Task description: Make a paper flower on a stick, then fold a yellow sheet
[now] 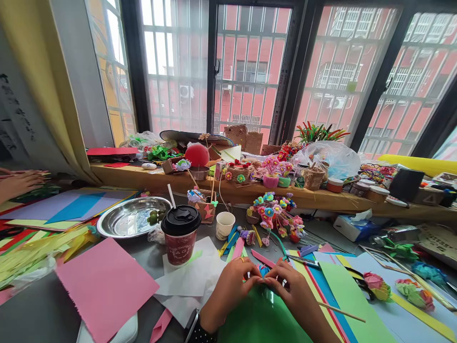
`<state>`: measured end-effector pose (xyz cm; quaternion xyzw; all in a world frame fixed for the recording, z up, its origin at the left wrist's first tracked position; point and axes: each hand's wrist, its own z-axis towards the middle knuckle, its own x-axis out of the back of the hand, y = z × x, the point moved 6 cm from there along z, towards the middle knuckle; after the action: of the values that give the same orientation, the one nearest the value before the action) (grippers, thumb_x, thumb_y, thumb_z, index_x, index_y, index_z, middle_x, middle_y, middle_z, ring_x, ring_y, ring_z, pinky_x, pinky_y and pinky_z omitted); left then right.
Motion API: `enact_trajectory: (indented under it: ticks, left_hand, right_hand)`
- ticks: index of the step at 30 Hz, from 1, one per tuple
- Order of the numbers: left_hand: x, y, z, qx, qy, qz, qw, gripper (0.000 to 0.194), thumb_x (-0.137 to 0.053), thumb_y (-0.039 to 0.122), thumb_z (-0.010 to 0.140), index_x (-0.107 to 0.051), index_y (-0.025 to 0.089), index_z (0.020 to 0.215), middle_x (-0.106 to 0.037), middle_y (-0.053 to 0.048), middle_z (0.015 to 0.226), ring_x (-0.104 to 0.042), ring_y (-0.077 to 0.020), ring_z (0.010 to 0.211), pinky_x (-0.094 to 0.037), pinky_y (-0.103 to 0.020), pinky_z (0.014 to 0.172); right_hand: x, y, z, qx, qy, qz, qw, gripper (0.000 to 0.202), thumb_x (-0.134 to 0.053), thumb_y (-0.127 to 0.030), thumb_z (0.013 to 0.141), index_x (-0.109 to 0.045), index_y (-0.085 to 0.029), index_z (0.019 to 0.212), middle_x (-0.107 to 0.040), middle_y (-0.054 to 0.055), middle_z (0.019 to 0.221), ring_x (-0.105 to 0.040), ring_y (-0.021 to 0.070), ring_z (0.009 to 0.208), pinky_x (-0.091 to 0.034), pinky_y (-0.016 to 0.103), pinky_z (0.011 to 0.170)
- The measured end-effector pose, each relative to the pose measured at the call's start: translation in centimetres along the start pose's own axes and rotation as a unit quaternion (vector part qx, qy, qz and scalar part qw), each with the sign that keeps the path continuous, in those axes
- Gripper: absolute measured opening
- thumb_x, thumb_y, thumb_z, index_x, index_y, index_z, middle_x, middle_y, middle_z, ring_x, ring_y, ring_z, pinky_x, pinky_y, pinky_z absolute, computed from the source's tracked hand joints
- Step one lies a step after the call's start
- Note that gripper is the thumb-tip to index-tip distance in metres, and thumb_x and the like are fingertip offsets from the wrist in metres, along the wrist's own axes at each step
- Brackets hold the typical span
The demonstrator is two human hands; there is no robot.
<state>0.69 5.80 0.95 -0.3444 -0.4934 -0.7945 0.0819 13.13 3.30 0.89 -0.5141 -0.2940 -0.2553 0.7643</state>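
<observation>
My left hand [233,286] and my right hand [291,286] meet over a green surface [264,319] near the front edge, thumbs and fingertips pinched together. Between them shows a small blue paper piece [263,270] with a bit of orange-red; the fingers cover most of it. A thin wooden stick [341,312] runs out to the right from beneath my right hand; whether it joins the paper I cannot tell. Just beyond my fingers lie pink paper strips [262,258]. Scissors [321,263] with dark handles rest on coloured sheets [352,300] to the right, beside a pink-and-yellow paper flower [377,286].
A lidded cup [181,233] with a straw stands left of my hands, near a paper cup [224,225] and a metal tray [134,216]. A pink sheet [107,288] lies front left. Crafted flowers [274,212] stand behind. Another person's hand [23,183] is at far left.
</observation>
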Motion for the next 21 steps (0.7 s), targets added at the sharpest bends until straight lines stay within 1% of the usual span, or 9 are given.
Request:
enact_trajectory:
  ticks: [3, 6, 9, 11, 16, 21]
  left_hand:
    - [-0.1, 0.0, 0.0, -0.005, 0.0, -0.005, 1.0, 0.011, -0.057, 0.023, 0.073, -0.066, 0.017, 0.07, -0.059, -0.002, 0.069, -0.05, -0.0149, 0.065, -0.037, -0.023, 0.063]
    - [-0.3, -0.1, 0.0, -0.008, -0.001, -0.005, 1.0, 0.011, -0.057, 0.024, 0.073, -0.066, 0.018, 0.07, -0.059, -0.002, 0.07, -0.05, -0.0146, 0.065, -0.036, -0.023, 0.062]
    - [-0.5, -0.3, 0.0, -0.009, -0.003, -0.005, 1.0, 0.011, -0.058, 0.025, 0.072, -0.066, 0.018, 0.072, -0.059, -0.002, 0.071, -0.05, -0.0144, 0.065, -0.036, -0.023, 0.062]
    - [-0.6, -0.4, 0.0, -0.011, -0.005, -0.005, 1.0, 0.01, -0.059, 0.025, 0.072, -0.066, 0.019, 0.073, -0.059, -0.002, 0.071, -0.05, -0.0142, 0.065, -0.036, -0.023, 0.063]
    - [-0.7, -0.3, 0.0, -0.024, 0.0, -0.003, 1.0, 0.009, -0.058, 0.022, 0.072, -0.066, 0.019, 0.072, -0.06, -0.002, 0.072, -0.051, -0.0143, 0.066, -0.036, -0.023, 0.062]
    - [-0.6, 0.0, 0.0, -0.028, 0.006, 0.004, 1.0, 0.011, -0.057, 0.024, 0.073, -0.067, 0.019, 0.071, -0.06, -0.003, 0.071, -0.05, -0.0152, 0.066, -0.036, -0.025, 0.063]
  right_hand:
    - [0.0, 0.6, 0.1, -0.024, 0.014, 0.004, 1.0, 0.035, -0.042, -0.045, 0.081, -0.059, -0.018, 0.067, -0.059, 0.002, 0.068, -0.053, 0.0141, 0.061, -0.039, 0.023, 0.054]
    - [-0.1, 1.0, 0.1, -0.048, 0.027, 0.007, 0.998, 0.037, -0.042, -0.049, 0.079, -0.057, -0.018, 0.064, -0.059, 0.001, 0.061, -0.052, 0.0139, 0.056, -0.037, 0.023, 0.052]
    - [-0.3, 1.1, 0.1, -0.067, 0.018, 0.014, 0.998, 0.04, -0.043, -0.052, 0.077, -0.057, -0.018, 0.062, -0.058, 0.001, 0.056, -0.051, 0.0135, 0.053, -0.035, 0.022, 0.048]
    - [-0.4, 1.1, 0.1, -0.077, 0.006, 0.024, 0.997, 0.04, -0.044, -0.053, 0.076, -0.057, -0.017, 0.062, -0.058, 0.001, 0.057, -0.051, 0.0135, 0.053, -0.035, 0.021, 0.048]
    - [-0.4, 1.2, 0.1, -0.087, -0.011, 0.047, 0.995, 0.035, -0.049, -0.05, 0.073, -0.058, -0.017, 0.064, -0.061, 0.001, 0.061, -0.053, 0.0139, 0.055, -0.037, 0.021, 0.049]
    - [-0.3, 1.5, 0.1, -0.094, -0.016, 0.058, 0.994, 0.035, -0.051, -0.049, 0.072, -0.061, -0.017, 0.063, -0.061, 0.002, 0.059, -0.052, 0.0141, 0.054, -0.038, 0.022, 0.049]
